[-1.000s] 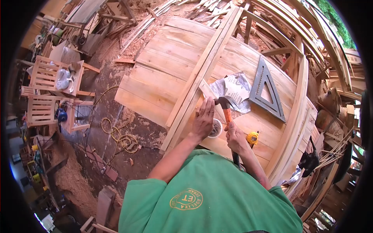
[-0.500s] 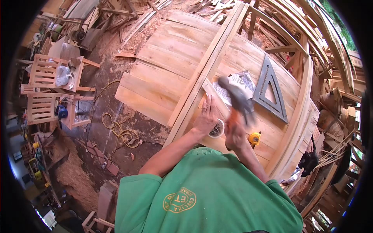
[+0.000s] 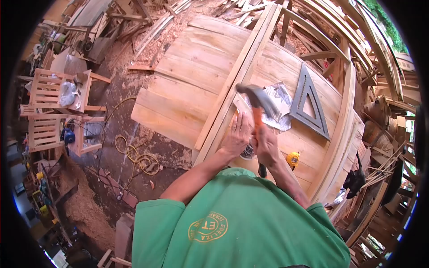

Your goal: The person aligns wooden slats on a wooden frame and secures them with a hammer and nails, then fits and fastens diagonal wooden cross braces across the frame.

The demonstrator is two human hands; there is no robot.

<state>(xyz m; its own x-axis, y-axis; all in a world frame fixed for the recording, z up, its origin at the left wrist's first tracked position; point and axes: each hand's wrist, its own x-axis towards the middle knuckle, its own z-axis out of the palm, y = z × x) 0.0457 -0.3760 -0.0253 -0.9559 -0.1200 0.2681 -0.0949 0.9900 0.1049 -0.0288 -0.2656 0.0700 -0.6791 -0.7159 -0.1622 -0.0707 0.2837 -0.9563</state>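
Right hand point(image 3: 267, 145): one, clenched round the orange handle of a claw hammer point(image 3: 256, 105), its head raised or resting near the long battens; contact cannot be told. Left hand point(image 3: 237, 139): one, grasping nothing, fingers extended over a short wooden strip point(image 3: 241, 105). Strip: one, lying on the planked tabletop point(image 3: 187, 76), its far end by the long battens point(image 3: 241, 76) that cross the boards. Cup point(image 3: 247, 152): one, pale-rimmed, between the wrists, partly hidden, contents unclear. Printed silvery sheet point(image 3: 279, 100): one, crumpled, just beside the hammer head. Triangular square point(image 3: 295, 105): one, dark grey, flat, beside the sheet. Tape measure point(image 3: 292, 158): one, yellow, near the right hand.
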